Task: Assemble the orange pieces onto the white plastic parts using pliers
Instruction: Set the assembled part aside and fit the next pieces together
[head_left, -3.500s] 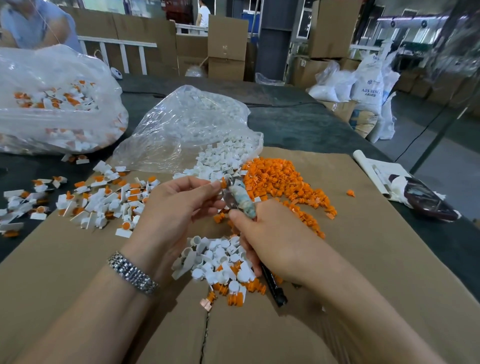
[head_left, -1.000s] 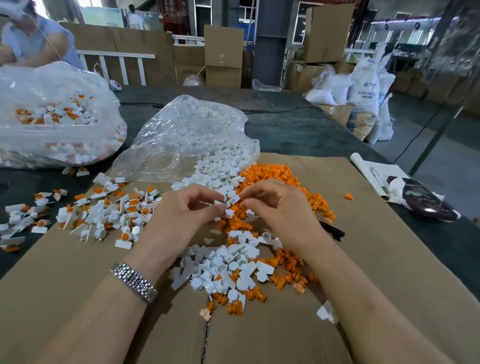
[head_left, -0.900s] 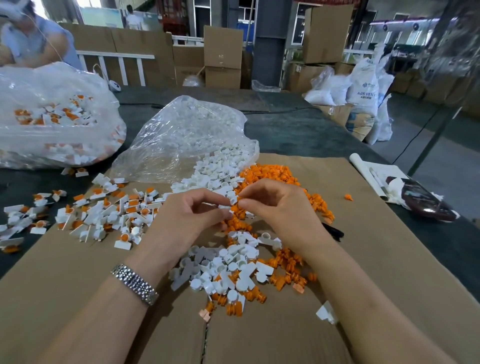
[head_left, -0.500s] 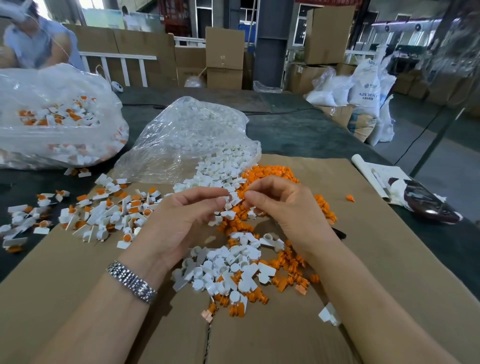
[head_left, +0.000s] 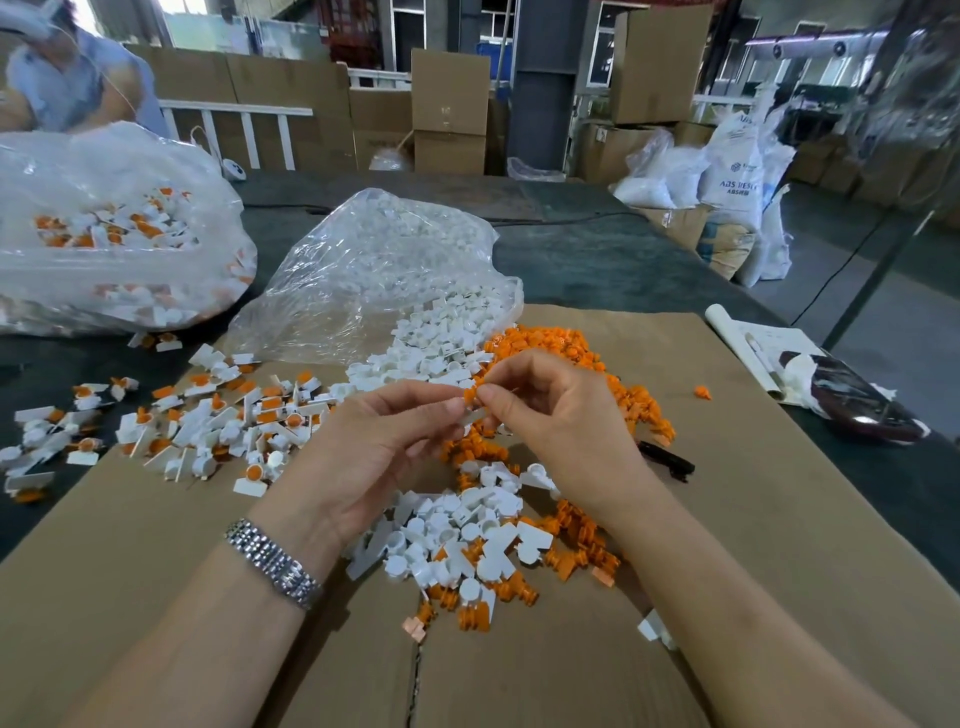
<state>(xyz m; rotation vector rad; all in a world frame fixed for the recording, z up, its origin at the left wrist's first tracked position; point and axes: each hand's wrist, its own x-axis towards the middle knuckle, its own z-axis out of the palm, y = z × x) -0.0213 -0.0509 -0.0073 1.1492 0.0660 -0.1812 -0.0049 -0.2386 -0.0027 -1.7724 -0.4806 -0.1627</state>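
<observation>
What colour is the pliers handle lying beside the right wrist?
Black, in the head view: pliers handle.

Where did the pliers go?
The pliers lie on the cardboard just right of the right hand, beside the orange pile; only their dark handle shows.

Illumination is even, diffuse daylight. The brightest sources are the windows (head_left: 613, 39) at the far wall and the far left corner, where the picture is overexposed. Shadows on the cardboard sheet (head_left: 779, 545) are soft and short, falling near the forearms. Specular glare appears on the two clear plastic bags (head_left: 363, 270) and on the metal watch band (head_left: 272, 564). Wide-angle distortion bends straight lines toward the edges. The centre is reasonably sharp; the far background and the right edge are soft and smeared.
</observation>
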